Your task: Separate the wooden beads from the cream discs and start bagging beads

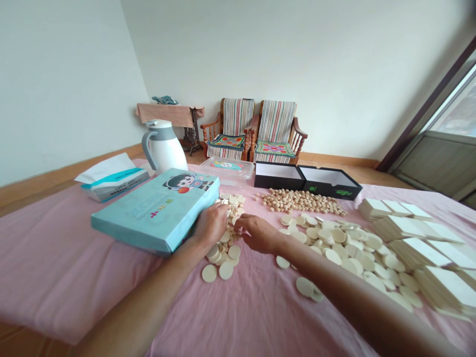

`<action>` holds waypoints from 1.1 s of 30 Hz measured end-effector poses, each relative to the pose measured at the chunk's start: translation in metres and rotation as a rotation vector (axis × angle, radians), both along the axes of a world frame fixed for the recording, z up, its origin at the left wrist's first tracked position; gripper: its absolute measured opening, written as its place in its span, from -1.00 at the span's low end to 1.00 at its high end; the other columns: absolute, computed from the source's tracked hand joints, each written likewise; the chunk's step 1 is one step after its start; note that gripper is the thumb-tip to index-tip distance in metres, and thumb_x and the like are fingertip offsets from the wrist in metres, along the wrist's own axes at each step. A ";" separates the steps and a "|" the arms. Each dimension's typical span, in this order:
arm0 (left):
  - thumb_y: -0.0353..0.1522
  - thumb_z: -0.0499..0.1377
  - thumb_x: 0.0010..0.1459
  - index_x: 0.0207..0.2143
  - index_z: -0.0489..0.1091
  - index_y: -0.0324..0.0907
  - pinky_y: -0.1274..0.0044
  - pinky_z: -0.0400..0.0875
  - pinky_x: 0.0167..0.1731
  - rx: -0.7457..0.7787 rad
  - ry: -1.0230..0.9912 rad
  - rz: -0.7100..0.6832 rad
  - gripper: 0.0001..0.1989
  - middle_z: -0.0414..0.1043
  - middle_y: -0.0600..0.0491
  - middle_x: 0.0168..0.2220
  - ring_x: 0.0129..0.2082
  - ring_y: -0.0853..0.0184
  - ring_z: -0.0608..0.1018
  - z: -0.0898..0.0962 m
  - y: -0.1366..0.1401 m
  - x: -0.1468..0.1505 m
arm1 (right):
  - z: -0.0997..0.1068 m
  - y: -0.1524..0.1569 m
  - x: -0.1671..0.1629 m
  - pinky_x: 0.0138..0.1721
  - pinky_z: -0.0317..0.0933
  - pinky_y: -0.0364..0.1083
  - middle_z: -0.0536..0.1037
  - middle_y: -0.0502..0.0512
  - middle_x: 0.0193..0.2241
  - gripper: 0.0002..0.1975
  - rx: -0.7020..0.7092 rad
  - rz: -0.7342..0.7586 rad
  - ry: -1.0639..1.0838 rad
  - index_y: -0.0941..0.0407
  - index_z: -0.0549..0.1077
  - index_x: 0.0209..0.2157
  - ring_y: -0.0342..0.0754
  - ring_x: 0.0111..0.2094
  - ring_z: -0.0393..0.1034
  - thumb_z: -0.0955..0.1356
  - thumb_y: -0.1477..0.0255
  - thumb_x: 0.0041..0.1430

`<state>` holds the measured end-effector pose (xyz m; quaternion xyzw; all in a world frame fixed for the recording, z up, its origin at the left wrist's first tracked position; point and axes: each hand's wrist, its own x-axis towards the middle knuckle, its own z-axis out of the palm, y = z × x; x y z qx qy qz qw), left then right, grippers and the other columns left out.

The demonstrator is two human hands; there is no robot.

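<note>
Pink cloth | left hand curled beside blue box | right hand bent at pale discs | cannot tell if either grips

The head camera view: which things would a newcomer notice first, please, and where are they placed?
The light-blue box with a cartoon figure probably catches the eye first, lying left of centre on the pink cloth. Next comes the large heap of pale discs on the right, beside neat stacks of pale flat pieces. Between box and heap, the left hand and right hand are close together at a smaller pile.
</note>
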<state>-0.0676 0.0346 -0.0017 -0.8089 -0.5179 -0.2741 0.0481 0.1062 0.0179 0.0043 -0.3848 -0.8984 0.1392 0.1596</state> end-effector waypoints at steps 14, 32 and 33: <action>-0.54 0.02 0.11 -0.23 0.44 -0.21 0.52 0.38 -0.21 0.007 -0.013 -0.021 -0.75 0.49 -0.03 -0.27 -0.24 0.31 0.51 -0.001 0.001 -0.001 | 0.002 0.011 0.018 -0.34 0.11 -0.17 0.43 0.10 -0.31 -0.75 0.158 -0.268 -0.111 0.13 0.32 -0.30 -0.10 -0.32 0.31 0.24 0.66 -0.05; -0.53 0.00 0.14 -0.25 0.45 -0.22 0.51 0.38 -0.22 0.008 -0.010 -0.017 -0.76 0.50 -0.02 -0.28 -0.25 0.29 0.51 -0.001 0.001 -0.001 | 0.008 0.023 0.038 -0.30 0.16 -0.18 0.47 0.08 -0.34 -0.81 0.116 -0.330 -0.097 0.14 0.41 -0.34 -0.11 -0.31 0.34 0.27 0.65 -0.01; -0.54 0.01 0.13 -0.25 0.45 -0.22 0.51 0.38 -0.22 0.004 -0.009 -0.014 -0.75 0.49 -0.03 -0.28 -0.25 0.29 0.51 -0.001 0.001 -0.001 | 0.006 0.014 0.029 -0.31 0.17 -0.19 0.48 0.05 -0.35 -0.80 0.081 -0.237 -0.080 0.13 0.41 -0.36 -0.13 -0.33 0.35 0.28 0.66 -0.04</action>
